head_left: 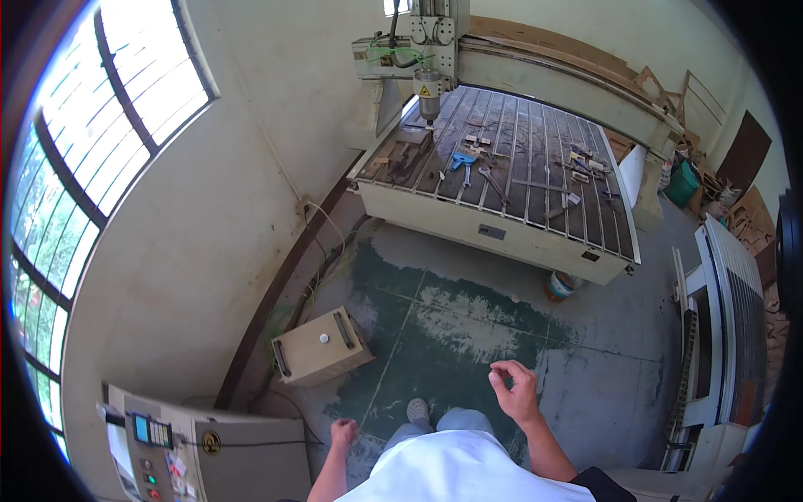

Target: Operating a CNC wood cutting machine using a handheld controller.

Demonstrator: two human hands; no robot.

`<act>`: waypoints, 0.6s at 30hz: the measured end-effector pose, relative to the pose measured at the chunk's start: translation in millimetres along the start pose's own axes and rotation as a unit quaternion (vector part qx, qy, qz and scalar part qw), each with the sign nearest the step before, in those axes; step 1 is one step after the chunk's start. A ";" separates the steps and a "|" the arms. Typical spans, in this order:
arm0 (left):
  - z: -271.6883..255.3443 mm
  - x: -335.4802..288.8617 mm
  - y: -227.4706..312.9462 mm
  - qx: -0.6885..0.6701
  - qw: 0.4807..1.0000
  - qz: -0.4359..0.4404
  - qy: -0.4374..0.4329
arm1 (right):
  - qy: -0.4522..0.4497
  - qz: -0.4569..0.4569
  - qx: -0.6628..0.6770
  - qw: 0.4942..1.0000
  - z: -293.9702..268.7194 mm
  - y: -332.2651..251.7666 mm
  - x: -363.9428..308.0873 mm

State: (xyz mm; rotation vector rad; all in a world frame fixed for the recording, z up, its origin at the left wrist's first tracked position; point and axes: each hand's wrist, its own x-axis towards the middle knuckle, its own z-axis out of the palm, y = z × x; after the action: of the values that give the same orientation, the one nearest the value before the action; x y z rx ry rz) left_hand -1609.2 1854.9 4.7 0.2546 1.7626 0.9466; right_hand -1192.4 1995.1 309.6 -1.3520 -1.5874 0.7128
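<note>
My left hand (344, 432) hangs low at the left of my body, its fingers curled into a loose fist. Nothing shows in it. My right hand (519, 395) is raised in front of me over the floor, with its fingers bent and a small gap between thumb and forefinger. It appears to hold nothing. Neither hand touches anything. Nearest to the left one are a grey control cabinet (251, 460) with a handheld keypad (151, 431) and a beige metal box (322, 347) with two black handles. A white shirt covers my front.
Ahead stands a large CNC router bed (502, 226), with wrenches (493, 186), a blue tool (462, 161) and clamps on its slatted top. Its spindle (427, 96) hangs at the left. A bucket (559, 287) stands beneath its edge. Another machine (711, 301) flanks the right; cables (339, 238) trail along the left wall.
</note>
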 end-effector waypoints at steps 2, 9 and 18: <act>20.3 22.0 69.7 0.026 0.999 0.024 -0.001 | 0.007 0.012 -0.009 1.000 14.9 13.2 33.2; 70.4 96.8 163.7 0.106 0.994 0.026 0.011 | 0.001 0.062 -0.012 0.998 64.2 64.5 157.3; 116.7 186.7 200.5 0.132 0.980 -0.142 0.043 | 0.002 0.063 0.005 0.998 91.6 130.3 358.8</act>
State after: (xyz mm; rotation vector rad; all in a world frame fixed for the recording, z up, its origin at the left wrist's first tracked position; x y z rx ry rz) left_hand -1636.8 2151.4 0.4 0.1266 1.9424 0.5268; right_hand -1214.2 2383.0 253.0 -1.4548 -1.5036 0.7911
